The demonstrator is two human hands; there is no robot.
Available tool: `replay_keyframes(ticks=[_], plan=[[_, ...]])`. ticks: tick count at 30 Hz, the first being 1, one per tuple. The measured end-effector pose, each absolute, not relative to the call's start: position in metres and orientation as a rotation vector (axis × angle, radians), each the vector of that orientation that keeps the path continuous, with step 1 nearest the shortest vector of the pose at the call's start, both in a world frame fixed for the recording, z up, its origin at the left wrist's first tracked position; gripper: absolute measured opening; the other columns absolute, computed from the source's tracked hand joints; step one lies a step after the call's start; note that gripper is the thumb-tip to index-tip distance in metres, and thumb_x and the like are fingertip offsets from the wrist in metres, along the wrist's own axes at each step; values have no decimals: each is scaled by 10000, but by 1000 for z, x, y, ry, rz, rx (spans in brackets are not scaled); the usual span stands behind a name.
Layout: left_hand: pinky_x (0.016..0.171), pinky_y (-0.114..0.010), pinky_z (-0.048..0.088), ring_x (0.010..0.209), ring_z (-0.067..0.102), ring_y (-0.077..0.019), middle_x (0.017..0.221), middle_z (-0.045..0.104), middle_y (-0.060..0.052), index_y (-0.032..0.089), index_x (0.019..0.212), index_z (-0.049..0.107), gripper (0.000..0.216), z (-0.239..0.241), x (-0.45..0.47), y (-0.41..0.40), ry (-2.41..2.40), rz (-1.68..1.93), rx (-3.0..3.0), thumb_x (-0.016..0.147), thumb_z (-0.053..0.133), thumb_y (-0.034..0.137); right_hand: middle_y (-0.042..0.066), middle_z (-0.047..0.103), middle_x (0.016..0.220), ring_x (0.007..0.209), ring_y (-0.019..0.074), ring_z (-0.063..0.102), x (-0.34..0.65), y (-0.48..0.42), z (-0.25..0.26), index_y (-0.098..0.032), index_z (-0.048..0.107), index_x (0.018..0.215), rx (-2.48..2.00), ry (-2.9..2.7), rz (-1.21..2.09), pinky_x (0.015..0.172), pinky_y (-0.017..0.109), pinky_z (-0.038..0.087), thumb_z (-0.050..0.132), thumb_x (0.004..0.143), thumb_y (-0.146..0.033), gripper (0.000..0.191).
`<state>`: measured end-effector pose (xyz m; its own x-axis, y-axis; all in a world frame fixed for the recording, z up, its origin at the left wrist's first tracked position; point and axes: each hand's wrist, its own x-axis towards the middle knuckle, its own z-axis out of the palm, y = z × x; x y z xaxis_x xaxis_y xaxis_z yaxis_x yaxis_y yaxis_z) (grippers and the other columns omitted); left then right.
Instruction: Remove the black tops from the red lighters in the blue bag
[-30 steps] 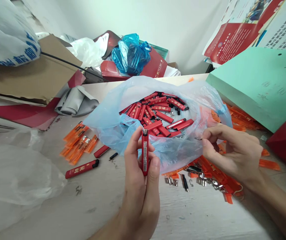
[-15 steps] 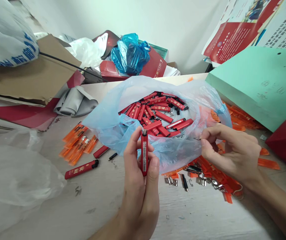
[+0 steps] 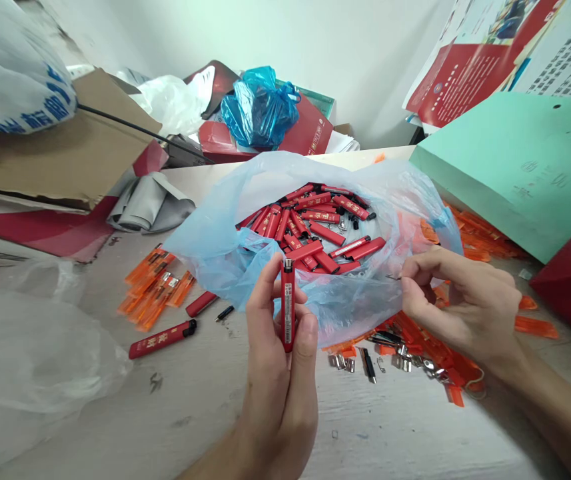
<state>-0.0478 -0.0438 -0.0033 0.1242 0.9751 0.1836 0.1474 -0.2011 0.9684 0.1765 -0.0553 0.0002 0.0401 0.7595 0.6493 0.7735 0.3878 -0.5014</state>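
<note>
My left hand is closed around a red lighter, held upright with its metal top upward and a white printed label facing me. To the right, my right hand pinches a tiny thin dark piece between thumb and forefinger; its kind is too small to make out. Behind both hands lies an opened translucent blue plastic bag. Inside it is a heap of red lighters with gold lettering, some lacking their tops, among small metal bits.
Orange plastic pieces lie at left near a red lighter on the table. Metal caps and more orange pieces spread below my right hand. A clear bag lies left; a mint-green box stands right.
</note>
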Motion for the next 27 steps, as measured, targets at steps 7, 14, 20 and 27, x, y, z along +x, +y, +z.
replay_keyframes(ticks=[7, 14, 20, 27], plan=[[1040, -397, 644, 1336, 645, -278, 1536, 550, -67, 411, 1567, 430, 542, -2, -49, -46, 1148, 1189, 1519, 1068, 599, 286, -76, 548, 607, 510, 77, 487, 177, -55, -1, -221, 601, 801, -1343, -1707, -9, 511, 234, 444, 636, 819, -20, 204], [1053, -396, 634, 1347, 641, -284, 1542, 547, -69, 401, 1554, 443, 527, -1, -48, -45, 1148, 1193, 1506, 1064, 606, 295, -72, 559, 615, 521, 79, 498, 178, -55, -2, -221, 607, 808, -1343, -1699, 2, 505, 230, 450, 636, 817, -21, 202], [1071, -396, 624, 1359, 633, -280, 1541, 550, -58, 422, 1554, 443, 526, -1, -47, -45, 1154, 1190, 1506, 1068, 600, 296, -67, 567, 618, 511, 84, 499, 177, -55, -2, -220, 612, 808, -1336, -1702, 2, 490, 238, 450, 632, 822, -34, 188], [1056, -361, 633, 1330, 649, -254, 1527, 562, -53, 416, 1557, 446, 533, -2, -47, -45, 1156, 1194, 1525, 1065, 601, 281, -70, 557, 612, 519, 76, 495, 177, -55, -1, -215, 603, 802, -1339, -1706, -13, 498, 228, 444, 630, 824, -25, 193]])
